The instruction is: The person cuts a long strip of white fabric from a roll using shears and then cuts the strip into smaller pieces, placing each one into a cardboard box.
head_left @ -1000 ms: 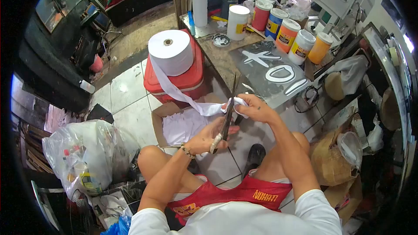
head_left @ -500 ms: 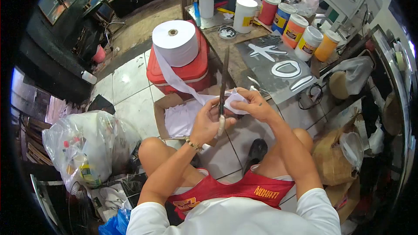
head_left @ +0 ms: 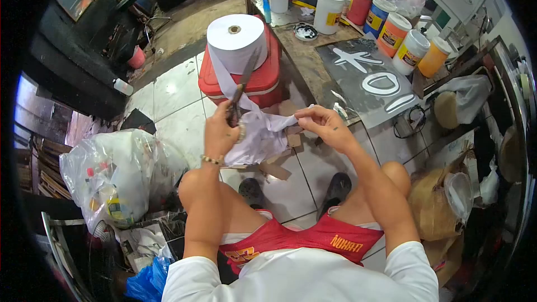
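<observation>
My left hand is closed around the scissors, whose dark blades point up toward the roll. Fingers of my right hand pinch the end of the white fabric strip. That strip runs down from the large white roll, passes near my left hand and stretches across to my right. Under the roll is a red cooler. Below the strip, white fabric pieces lie heaped in an open cardboard box.
Paint jars line the low table at the upper right, beside a dark sheet with white lettering. A clear bag of bottles stands left of my knees. A brown bag is at the right.
My left hand has moved left with the scissors, away from my right hand. The strip now stretches between them. The whole view has shifted slightly.
</observation>
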{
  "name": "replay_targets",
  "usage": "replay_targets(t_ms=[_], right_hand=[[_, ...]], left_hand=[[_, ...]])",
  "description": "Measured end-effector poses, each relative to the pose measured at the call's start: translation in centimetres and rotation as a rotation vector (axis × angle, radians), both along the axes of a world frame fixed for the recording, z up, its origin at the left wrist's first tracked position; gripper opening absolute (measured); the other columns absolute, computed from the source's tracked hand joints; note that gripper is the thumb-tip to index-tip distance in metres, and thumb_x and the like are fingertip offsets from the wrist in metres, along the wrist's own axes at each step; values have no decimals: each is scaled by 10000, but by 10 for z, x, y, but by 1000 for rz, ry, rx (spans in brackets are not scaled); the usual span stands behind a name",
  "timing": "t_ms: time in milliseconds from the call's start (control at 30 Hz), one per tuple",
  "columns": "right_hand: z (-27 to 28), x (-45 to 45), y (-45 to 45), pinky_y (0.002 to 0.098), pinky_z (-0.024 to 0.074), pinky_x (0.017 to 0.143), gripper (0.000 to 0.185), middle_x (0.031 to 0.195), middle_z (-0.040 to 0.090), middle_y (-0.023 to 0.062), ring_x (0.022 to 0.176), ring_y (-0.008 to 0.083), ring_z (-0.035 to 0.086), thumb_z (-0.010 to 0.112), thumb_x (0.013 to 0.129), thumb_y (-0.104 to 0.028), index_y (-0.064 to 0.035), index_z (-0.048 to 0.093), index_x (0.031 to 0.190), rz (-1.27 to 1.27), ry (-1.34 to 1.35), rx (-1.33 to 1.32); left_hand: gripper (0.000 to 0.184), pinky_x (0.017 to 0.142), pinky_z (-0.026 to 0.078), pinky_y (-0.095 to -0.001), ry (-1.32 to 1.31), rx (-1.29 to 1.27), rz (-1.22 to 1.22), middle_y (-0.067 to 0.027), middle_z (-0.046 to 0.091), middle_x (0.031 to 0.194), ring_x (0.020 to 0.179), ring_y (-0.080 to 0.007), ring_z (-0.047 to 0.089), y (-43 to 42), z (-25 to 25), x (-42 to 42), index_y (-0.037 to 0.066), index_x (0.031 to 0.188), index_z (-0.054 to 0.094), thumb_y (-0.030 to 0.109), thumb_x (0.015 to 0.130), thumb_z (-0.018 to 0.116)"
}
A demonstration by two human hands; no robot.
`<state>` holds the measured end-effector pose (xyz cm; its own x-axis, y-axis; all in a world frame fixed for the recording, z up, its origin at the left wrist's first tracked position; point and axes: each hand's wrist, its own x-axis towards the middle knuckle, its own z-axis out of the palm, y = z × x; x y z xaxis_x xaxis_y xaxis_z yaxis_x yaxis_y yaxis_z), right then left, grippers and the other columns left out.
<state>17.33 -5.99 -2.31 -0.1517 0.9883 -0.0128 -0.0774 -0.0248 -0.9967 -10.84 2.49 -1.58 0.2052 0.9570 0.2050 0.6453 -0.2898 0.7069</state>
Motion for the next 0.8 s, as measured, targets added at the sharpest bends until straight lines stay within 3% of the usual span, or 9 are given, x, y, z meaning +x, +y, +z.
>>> replay_targets(t_ms=[67, 133, 233, 300, 367, 400, 600, 667, 800], right_hand=[[-2, 3, -2, 243, 471, 866, 286, 1095, 661, 43, 980, 85, 600, 655, 943, -162, 0, 647, 1179, -5, -38, -36], [-7, 1, -1, 262, 504, 803, 319, 964, 691, 61, 887, 109, 636, 685, 917, -198, 26, 653, 1141, -36, -91, -2], [-2, -2, -2, 259, 506, 771, 343, 957, 696, 70, 847, 102, 632, 693, 912, -229, 23, 654, 1142, -18, -119, -22], [-10, -1, 1, 261, 510, 767, 344, 965, 694, 70, 843, 99, 630, 690, 915, -241, 16, 657, 1141, -24, -98, -28], [-13, 0, 2, 262, 515, 764, 345, 973, 692, 71, 839, 96, 628, 687, 918, -254, 9, 660, 1140, -37, -78, -36], [-12, 0, 3, 266, 522, 767, 367, 991, 687, 70, 839, 99, 630, 682, 924, -272, 0, 649, 1168, -58, -55, -59], [4, -2, 1, 282, 534, 814, 475, 1058, 666, 65, 894, 117, 637, 619, 968, -354, -23, 568, 1304, -75, 214, -6], [10, 1, -5, 302, 524, 868, 490, 1083, 661, 54, 967, 124, 632, 566, 989, -372, -27, 546, 1336, -22, 370, 50], [11, 9, -6, 300, 531, 849, 464, 1045, 659, 38, 958, 124, 633, 567, 992, -355, -21, 562, 1315, -74, 360, 136]], left_hand=[[462, 693, 536, -407, 55, -31, 19, -154, 707, 812, 754, -298, 697, 4, 4, -14, 65, 1146, 633, 116, 690, 680], [485, 721, 537, -435, 326, 24, 164, -169, 712, 841, 792, -334, 700, 9, -1, -25, 53, 1147, 634, 141, 673, 693], [507, 751, 534, -454, 404, -15, 187, -183, 709, 848, 810, -367, 690, 15, -5, -34, 40, 1150, 633, 158, 661, 694], [504, 745, 541, -412, 373, -54, 161, -181, 712, 851, 812, -336, 703, 11, -6, -27, 30, 1151, 632, 156, 668, 706], [520, 740, 544, -364, -58, 25, -3, -157, 719, 866, 811, -283, 715, 0, -7, -9, 31, 1159, 615, 152, 667, 732], [563, 736, 541, -332, -95, 20, -50, -140, 723, 884, 814, -239, 718, -9, -2, 5, 20, 1191, 571, 143, 673, 755], [576, 820, 557, -362, -273, 1, -306, -196, 702, 997, 943, -269, 716, -71, 13, 76, -29, 1202, 533, 89, 687, 762], [573, 815, 557, -353, -266, 33, -370, -199, 701, 989, 937, -259, 717, -77, 1, 80, -32, 1205, 555, 77, 681, 761], [569, 805, 550, -312, -220, 1, -434, -181, 697, 959, 885, -214, 712, -80, -2, 79, -39, 1214, 611, 54, 677, 778]])
